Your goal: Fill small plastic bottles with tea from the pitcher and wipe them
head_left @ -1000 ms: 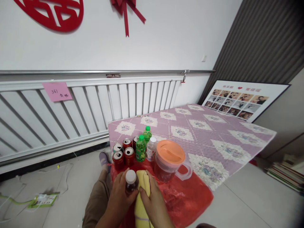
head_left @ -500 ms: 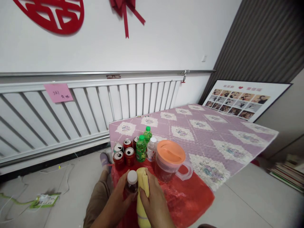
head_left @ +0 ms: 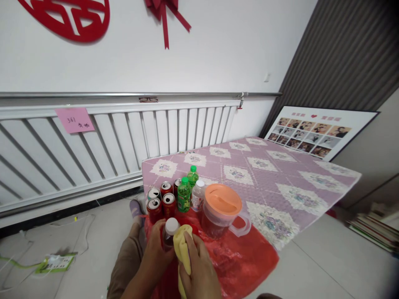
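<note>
White radiator (head_left: 124, 137) lines wall at ten o'clock, past lilac floral cover (head_left: 282, 170) partly overlaid with red plastic sheet (head_left: 245, 265). Low in view, white-capped dark bottle (head_left: 171, 227) sits in left hand (head_left: 157, 249), fingers curled around its side. Right hand (head_left: 202, 265), at bottle's four o'clock, clamps fingers on folded yellow cloth (head_left: 181, 241); whether cloth touches bottle, view hardly shows. From hands, open drink cans (head_left: 168, 201) cluster at eleven o'clock, green bottles (head_left: 184, 195) at twelve, orange-lidded pitcher (head_left: 222, 201) at one.
</note>
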`<state>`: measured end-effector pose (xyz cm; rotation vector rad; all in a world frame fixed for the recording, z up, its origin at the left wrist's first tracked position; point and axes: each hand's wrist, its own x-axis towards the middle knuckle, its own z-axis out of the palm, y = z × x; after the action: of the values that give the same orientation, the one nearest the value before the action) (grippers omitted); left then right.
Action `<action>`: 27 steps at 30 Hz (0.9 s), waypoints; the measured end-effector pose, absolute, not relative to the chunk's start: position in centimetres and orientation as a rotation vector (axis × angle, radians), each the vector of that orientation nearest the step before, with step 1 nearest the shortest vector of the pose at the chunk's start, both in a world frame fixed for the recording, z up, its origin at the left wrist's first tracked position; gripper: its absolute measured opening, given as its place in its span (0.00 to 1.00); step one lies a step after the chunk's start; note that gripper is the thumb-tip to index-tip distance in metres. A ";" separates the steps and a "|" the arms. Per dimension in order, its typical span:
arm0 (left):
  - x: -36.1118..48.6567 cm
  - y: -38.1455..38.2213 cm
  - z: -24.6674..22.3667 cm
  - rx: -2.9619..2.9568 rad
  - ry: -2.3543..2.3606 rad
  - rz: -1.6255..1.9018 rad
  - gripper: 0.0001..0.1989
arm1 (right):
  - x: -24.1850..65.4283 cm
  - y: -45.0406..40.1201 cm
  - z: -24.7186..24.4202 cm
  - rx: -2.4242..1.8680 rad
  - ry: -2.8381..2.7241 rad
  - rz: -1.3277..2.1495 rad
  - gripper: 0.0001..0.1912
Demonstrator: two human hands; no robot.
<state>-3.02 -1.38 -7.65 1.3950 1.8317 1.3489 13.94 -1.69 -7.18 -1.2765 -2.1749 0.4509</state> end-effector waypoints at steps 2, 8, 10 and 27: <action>-3.5 -1.4 -8.0 1.410 1.695 1.384 0.34 | 14.1 -1.4 -7.2 -1.267 -2.191 0.424 0.38; -5.0 -2.1 -8.2 1.389 1.507 1.295 0.35 | 14.2 -0.7 -7.5 -1.288 -2.227 0.363 0.40; -5.0 -2.2 -8.3 1.392 1.573 1.279 0.36 | 14.1 -0.7 -7.5 -1.282 -2.226 0.358 0.40; -4.5 -1.6 -6.3 1.445 1.755 1.244 0.27 | 13.4 -1.7 -7.3 -1.285 -2.241 0.349 0.45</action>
<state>-4.46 -1.62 -6.34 1.4454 1.7555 1.2442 13.40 -1.69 -7.27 -1.2850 -2.2410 0.3488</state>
